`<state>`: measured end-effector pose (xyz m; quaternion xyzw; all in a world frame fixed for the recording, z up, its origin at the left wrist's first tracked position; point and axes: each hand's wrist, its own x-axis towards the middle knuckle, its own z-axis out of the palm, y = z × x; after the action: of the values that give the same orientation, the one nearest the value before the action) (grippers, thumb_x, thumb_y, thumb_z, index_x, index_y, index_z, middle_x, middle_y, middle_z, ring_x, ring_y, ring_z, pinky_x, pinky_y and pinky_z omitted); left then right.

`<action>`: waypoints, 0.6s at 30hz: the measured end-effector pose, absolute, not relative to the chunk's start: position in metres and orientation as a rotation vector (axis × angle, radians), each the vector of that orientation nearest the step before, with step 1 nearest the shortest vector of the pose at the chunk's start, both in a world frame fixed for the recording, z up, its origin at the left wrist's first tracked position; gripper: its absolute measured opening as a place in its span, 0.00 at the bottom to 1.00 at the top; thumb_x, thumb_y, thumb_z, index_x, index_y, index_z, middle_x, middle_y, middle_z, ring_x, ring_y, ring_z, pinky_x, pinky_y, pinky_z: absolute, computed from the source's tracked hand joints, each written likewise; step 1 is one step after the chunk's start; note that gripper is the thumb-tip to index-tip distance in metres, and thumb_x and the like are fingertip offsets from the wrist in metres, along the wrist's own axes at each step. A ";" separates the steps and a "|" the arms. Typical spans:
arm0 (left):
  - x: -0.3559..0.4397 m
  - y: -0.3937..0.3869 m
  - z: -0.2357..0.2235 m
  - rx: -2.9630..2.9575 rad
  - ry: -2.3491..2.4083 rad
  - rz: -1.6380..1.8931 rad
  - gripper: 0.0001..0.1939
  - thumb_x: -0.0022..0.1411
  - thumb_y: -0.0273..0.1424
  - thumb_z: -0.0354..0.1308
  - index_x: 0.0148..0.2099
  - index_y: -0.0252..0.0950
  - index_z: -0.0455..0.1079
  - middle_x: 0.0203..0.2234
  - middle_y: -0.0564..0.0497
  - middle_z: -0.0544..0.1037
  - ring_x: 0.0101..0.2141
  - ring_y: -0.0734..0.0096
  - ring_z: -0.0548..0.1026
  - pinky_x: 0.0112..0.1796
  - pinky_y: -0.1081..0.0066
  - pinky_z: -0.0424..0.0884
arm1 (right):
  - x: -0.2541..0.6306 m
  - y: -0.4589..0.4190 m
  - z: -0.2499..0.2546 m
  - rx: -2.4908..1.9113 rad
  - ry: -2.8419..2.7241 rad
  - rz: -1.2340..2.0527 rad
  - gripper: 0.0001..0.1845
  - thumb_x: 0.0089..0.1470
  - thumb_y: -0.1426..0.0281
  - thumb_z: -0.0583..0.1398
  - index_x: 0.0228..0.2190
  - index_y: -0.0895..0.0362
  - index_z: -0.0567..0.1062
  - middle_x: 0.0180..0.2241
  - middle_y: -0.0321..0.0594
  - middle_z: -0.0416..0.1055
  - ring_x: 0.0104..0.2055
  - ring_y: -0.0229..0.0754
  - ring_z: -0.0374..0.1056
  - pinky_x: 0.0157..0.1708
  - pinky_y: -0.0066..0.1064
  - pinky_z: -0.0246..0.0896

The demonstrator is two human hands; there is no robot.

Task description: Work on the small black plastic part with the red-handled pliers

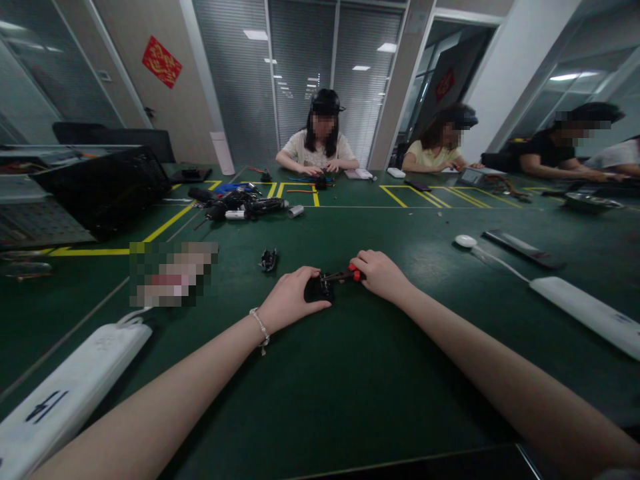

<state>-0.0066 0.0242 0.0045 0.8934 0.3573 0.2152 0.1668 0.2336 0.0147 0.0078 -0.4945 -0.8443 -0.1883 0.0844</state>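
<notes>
My left hand is curled round a small black part with metal bits on its right side, pinning it against the green table. In my right hand is a red-handled tool; its thin dark end reaches left and meets the black part. Whether the tool is pliers or a screwdriver is too small to tell. Just beyond my left hand lies another small black-and-metal part, apart from both hands.
White power strips lie at left and right. A white mouse-like object and a dark flat bar sit at right. Farther off are tangled black cables, a metal cylinder, a large black case and several people.
</notes>
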 end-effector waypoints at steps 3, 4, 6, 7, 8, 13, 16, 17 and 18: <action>-0.006 0.024 0.005 2.546 1.014 0.619 0.29 0.49 0.46 0.56 0.50 0.39 0.57 0.45 0.47 0.67 0.44 0.61 0.68 0.44 0.61 0.62 | 0.234 0.015 0.008 -1.474 -2.518 -0.562 0.16 0.40 0.78 0.56 0.36 0.60 0.67 0.34 0.44 0.64 0.35 0.42 0.57 0.34 0.31 0.51; -0.006 0.024 0.005 2.545 1.016 0.620 0.28 0.49 0.46 0.56 0.50 0.39 0.57 0.45 0.48 0.67 0.44 0.61 0.68 0.44 0.62 0.62 | 0.234 0.015 0.008 -1.475 -2.519 -0.560 0.17 0.40 0.78 0.56 0.36 0.60 0.67 0.35 0.44 0.64 0.35 0.42 0.57 0.34 0.31 0.51; -0.006 0.023 0.007 2.542 1.020 0.608 0.28 0.50 0.45 0.55 0.50 0.38 0.57 0.45 0.48 0.67 0.44 0.61 0.68 0.44 0.62 0.62 | 0.234 0.015 0.008 -1.478 -2.519 -0.557 0.17 0.40 0.78 0.56 0.37 0.60 0.67 0.35 0.44 0.64 0.35 0.42 0.58 0.34 0.31 0.51; -0.006 0.022 0.007 2.540 1.025 0.600 0.28 0.50 0.45 0.55 0.51 0.38 0.57 0.45 0.48 0.67 0.44 0.61 0.68 0.44 0.62 0.62 | 0.235 0.015 0.008 -1.479 -2.522 -0.554 0.17 0.40 0.78 0.56 0.37 0.60 0.67 0.35 0.44 0.64 0.35 0.42 0.58 0.34 0.31 0.51; -0.006 0.022 0.008 2.539 1.029 0.593 0.28 0.50 0.45 0.55 0.51 0.38 0.57 0.45 0.48 0.68 0.43 0.61 0.68 0.43 0.62 0.62 | 0.235 0.015 0.008 -1.481 -2.520 -0.556 0.17 0.40 0.78 0.56 0.37 0.60 0.68 0.35 0.44 0.64 0.35 0.42 0.58 0.34 0.31 0.51; -0.006 0.021 0.010 2.536 1.033 0.583 0.28 0.50 0.46 0.55 0.50 0.38 0.57 0.45 0.48 0.67 0.43 0.60 0.68 0.43 0.61 0.63 | 0.236 0.015 0.007 -1.478 -2.524 -0.545 0.18 0.40 0.78 0.56 0.38 0.60 0.67 0.35 0.44 0.64 0.35 0.42 0.58 0.35 0.32 0.52; -0.006 0.021 0.010 2.523 1.034 0.578 0.28 0.50 0.46 0.55 0.50 0.38 0.57 0.45 0.48 0.67 0.43 0.61 0.68 0.43 0.61 0.63 | 0.236 0.015 0.008 -1.473 -2.535 -0.520 0.18 0.41 0.78 0.56 0.38 0.59 0.67 0.35 0.44 0.65 0.35 0.42 0.59 0.34 0.32 0.52; -0.006 0.021 0.010 2.519 1.035 0.576 0.28 0.50 0.46 0.55 0.50 0.39 0.57 0.45 0.48 0.67 0.43 0.61 0.68 0.43 0.61 0.63 | 0.236 0.015 0.008 -1.473 -2.536 -0.511 0.18 0.41 0.78 0.56 0.38 0.59 0.67 0.35 0.44 0.65 0.35 0.42 0.59 0.34 0.32 0.53; -0.006 0.021 0.010 2.516 1.035 0.572 0.28 0.50 0.46 0.55 0.50 0.39 0.57 0.45 0.48 0.67 0.43 0.61 0.68 0.43 0.61 0.63 | 0.235 0.015 0.009 -1.473 -2.537 -0.504 0.18 0.41 0.78 0.56 0.38 0.59 0.67 0.35 0.44 0.65 0.35 0.42 0.59 0.34 0.32 0.53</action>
<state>-0.0063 0.0208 0.0100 0.8903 0.3662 0.2025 0.1797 0.2351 0.0148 0.0087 -0.4932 -0.8494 -0.1687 0.0826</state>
